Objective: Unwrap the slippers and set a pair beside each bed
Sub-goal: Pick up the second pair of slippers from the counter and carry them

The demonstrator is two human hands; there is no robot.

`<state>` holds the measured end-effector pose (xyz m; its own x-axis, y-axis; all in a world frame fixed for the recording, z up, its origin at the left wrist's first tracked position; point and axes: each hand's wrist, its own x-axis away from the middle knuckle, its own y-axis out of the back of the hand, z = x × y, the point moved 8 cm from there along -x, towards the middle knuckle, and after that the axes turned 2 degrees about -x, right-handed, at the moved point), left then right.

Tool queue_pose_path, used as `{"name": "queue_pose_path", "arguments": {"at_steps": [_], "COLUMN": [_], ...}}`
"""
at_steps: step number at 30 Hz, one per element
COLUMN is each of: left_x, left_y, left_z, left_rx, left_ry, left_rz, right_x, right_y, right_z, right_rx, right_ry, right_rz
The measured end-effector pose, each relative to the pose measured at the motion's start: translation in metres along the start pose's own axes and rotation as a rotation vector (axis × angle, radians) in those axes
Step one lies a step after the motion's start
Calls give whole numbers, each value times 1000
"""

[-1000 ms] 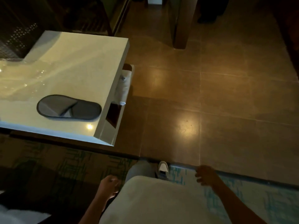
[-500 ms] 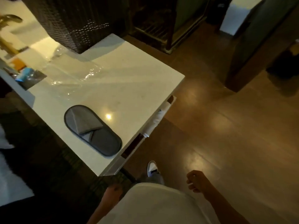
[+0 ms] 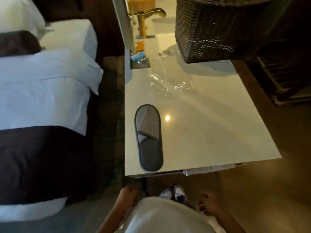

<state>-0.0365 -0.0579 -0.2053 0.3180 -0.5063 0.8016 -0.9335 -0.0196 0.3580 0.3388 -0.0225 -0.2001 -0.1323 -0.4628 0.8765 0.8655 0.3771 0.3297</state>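
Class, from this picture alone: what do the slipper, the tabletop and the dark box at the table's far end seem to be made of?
Slipper: seemingly soft grey fabric, matte, with a stitched darker edge binding.
Tabletop: pale, hard and polished, perhaps stone or laminate; it mirrors a lamp as a bright spot.
Dark box: woven wicker or rattan, to judge by its criss-cross weave with small glints.

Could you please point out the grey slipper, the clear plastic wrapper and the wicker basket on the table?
Grey slipper (image 3: 149,138), head view, middle of the upper.
Plastic wrapper (image 3: 170,84), head view, crinkled centre.
Wicker basket (image 3: 210,29), head view, front woven wall.
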Motion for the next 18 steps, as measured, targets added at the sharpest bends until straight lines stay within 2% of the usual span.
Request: {"name": "queue_pose_path", "arguments": {"at_steps": [6,11,15,18], "left_x": [46,63,69,78], "left_y": [-8,-24,-14,8], "left_z": [18,43,42,18], "left_rx": [89,151,289,342], "left_ry": [79,176,203,136], "left_rz": [-142,-156,-239,-287], "right_x": [-23,-22,-4,30], "right_y": [13,36,38,22], "right_z": [34,44,62,93], "right_rx": [303,272,315,462], "right_ry": [104,107,116,184], "right_rz": [134,133,140,265]}}
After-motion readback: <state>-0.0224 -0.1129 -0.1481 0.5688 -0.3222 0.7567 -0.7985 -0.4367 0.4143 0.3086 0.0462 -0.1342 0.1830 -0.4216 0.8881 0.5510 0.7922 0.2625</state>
